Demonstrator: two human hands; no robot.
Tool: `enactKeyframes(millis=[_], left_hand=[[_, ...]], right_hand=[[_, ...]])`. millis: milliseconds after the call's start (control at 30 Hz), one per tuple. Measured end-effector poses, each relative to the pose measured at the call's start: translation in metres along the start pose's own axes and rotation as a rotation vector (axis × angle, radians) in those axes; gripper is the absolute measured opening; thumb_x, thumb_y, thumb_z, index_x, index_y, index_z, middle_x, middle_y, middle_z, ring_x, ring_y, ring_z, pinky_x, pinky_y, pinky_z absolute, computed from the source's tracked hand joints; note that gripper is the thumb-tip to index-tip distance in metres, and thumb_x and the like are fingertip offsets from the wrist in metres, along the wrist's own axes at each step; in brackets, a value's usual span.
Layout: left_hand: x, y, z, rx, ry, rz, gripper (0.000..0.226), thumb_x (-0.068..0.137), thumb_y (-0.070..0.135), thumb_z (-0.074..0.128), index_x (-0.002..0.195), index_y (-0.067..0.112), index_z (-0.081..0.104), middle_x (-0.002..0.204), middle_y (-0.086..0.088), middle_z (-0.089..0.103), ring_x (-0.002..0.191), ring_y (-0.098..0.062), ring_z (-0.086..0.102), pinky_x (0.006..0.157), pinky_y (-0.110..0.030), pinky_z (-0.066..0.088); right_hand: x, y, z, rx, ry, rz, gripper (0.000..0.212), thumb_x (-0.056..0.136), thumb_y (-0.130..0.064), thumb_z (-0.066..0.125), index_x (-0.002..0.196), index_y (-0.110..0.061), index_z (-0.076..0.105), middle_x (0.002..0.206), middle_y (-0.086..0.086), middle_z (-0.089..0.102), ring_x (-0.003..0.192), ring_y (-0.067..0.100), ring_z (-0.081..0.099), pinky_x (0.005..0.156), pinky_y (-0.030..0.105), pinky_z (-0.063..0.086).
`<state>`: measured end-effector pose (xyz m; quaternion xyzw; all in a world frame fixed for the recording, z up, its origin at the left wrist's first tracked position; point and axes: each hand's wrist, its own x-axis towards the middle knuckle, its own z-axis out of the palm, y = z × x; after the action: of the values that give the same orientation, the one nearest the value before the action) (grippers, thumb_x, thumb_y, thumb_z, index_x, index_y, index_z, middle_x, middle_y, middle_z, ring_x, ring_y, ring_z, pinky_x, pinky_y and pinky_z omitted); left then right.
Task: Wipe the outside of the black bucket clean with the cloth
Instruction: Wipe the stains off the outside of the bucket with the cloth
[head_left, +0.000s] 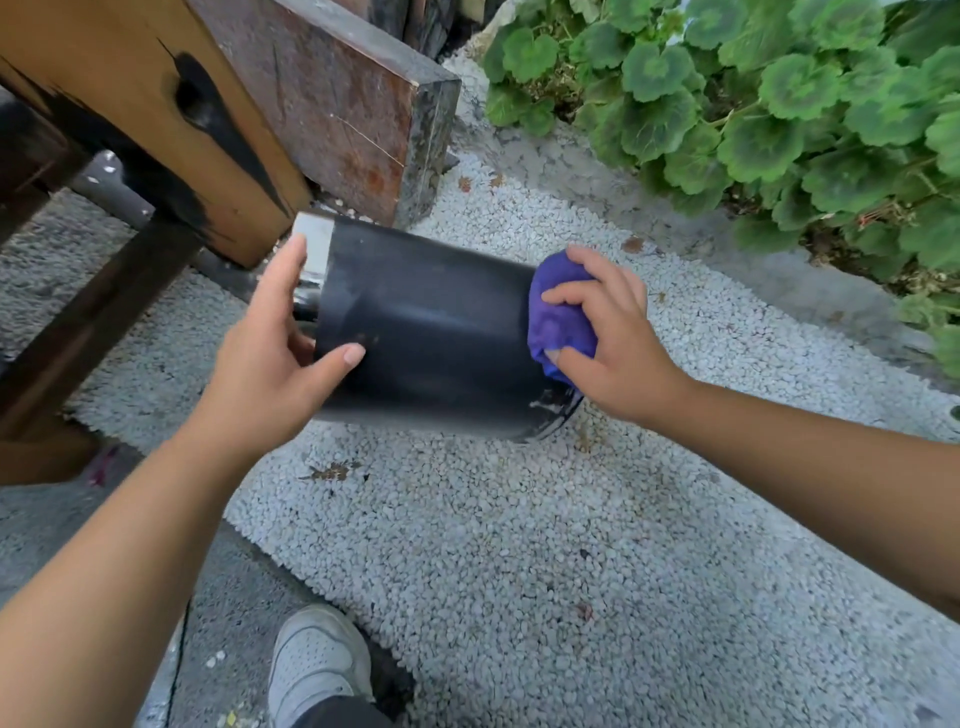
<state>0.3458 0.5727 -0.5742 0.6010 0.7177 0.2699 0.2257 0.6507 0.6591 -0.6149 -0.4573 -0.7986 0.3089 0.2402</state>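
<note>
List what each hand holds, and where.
Left hand grips the black bucket at its open rim end. Right hand holds the bunched purple cloth against the base.

Black bucket (431, 327) mouth hidden behind left hand (275, 358); interior unseen. Bucket base end hidden behind purple cloth (558, 317) and right hand (613, 338). Underside out of sight. Both forearms cut off by frame edges. White shoe (317, 665) cropped at bottom edge.
</note>
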Motion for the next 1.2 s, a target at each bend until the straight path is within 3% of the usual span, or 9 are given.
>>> enactKeyframes(millis=[100,167,267,367,433,567,767,1000,1200], left_hand=[[0.006,0.012,0.002,-0.007,0.025,-0.004,0.095,0.081,0.025,0.078,0.149,0.044,0.014,0.099,0.062,0.038,0.071,0.014,0.053,0.061,-0.013,0.040],[0.007,0.021,0.001,0.010,0.045,0.017,0.094,0.080,0.030,0.078,0.147,0.047,0.015,0.106,0.062,0.031,0.078,0.021,0.053,0.063,-0.010,0.036],[0.015,0.030,0.001,0.066,0.015,-0.015,0.091,0.082,0.033,0.076,0.150,0.040,0.016,0.145,0.026,0.039,0.117,0.005,0.052,0.087,-0.017,0.038],[0.022,0.034,0.001,0.186,-0.005,0.048,0.087,0.087,0.028,0.071,0.154,0.016,0.017,0.164,-0.010,0.005,0.148,-0.019,0.015,0.111,-0.029,0.024],[0.023,0.032,-0.001,0.279,-0.022,0.138,0.084,0.086,0.030,0.070,0.152,0.010,0.023,0.162,-0.018,-0.012,0.149,-0.016,0.004,0.110,-0.033,0.024],[0.021,0.026,0.001,0.316,-0.013,0.116,0.081,0.081,0.040,0.073,0.147,0.011,0.036,0.165,-0.007,0.002,0.149,-0.016,0.009,0.110,-0.035,0.023],[0.028,0.033,0.004,0.270,0.006,-0.014,0.084,0.080,0.041,0.077,0.149,0.025,0.033,0.165,0.004,0.001,0.148,-0.011,0.011,0.106,-0.030,0.024],[0.041,0.048,0.017,0.308,-0.032,-0.018,0.084,0.080,0.042,0.076,0.150,0.026,0.033,0.165,0.002,0.000,0.147,-0.019,0.019,0.111,-0.045,0.030],[0.041,0.049,0.020,0.334,-0.023,-0.034,0.084,0.080,0.043,0.075,0.150,0.025,0.032,0.165,0.000,0.000,0.147,-0.022,0.021,0.112,-0.048,0.029]], right_hand=[[0.013,0.002,-0.010,0.031,0.038,0.061,0.043,0.076,-0.012,0.067,0.117,-0.022,0.059,0.146,-0.009,0.028,0.138,0.032,0.022,0.107,0.030,0.015],[0.020,0.005,-0.013,0.058,0.020,0.074,0.042,0.075,-0.019,0.063,0.114,-0.031,0.057,0.146,-0.009,0.031,0.139,0.031,0.024,0.106,0.029,0.015],[0.031,0.011,-0.008,0.084,-0.045,0.160,0.040,0.081,-0.017,0.068,0.116,-0.032,0.057,0.153,-0.001,0.031,0.142,0.028,0.024,0.107,0.027,0.016],[0.039,0.014,0.000,0.090,-0.065,0.241,0.039,0.088,-0.018,0.066,0.123,-0.030,0.056,0.157,-0.001,0.026,0.143,0.026,0.020,0.108,0.028,0.014],[0.045,0.016,0.003,0.092,-0.083,0.245,0.038,0.088,-0.025,0.066,0.123,-0.034,0.054,0.156,-0.002,0.026,0.142,0.027,0.019,0.105,0.028,0.014],[0.043,0.017,0.008,0.031,-0.118,0.186,0.051,0.080,-0.045,0.069,0.128,-0.035,0.051,0.157,-0.002,0.023,0.142,0.026,0.016,0.105,0.030,0.013],[0.037,0.027,0.005,0.055,-0.073,0.169,0.045,0.089,-0.026,0.065,0.132,-0.033,0.054,0.159,-0.002,0.025,0.145,0.023,0.021,0.109,0.026,0.013],[0.020,0.035,0.002,0.035,-0.028,0.198,0.046,0.089,-0.016,0.066,0.133,-0.026,0.056,0.160,0.004,0.026,0.145,0.029,0.025,0.112,0.025,0.014],[-0.011,0.034,0.012,-0.030,0.001,0.115,0.048,0.086,-0.004,0.065,0.131,-0.018,0.059,0.159,0.011,0.026,0.141,0.043,0.023,0.118,0.037,0.013]])
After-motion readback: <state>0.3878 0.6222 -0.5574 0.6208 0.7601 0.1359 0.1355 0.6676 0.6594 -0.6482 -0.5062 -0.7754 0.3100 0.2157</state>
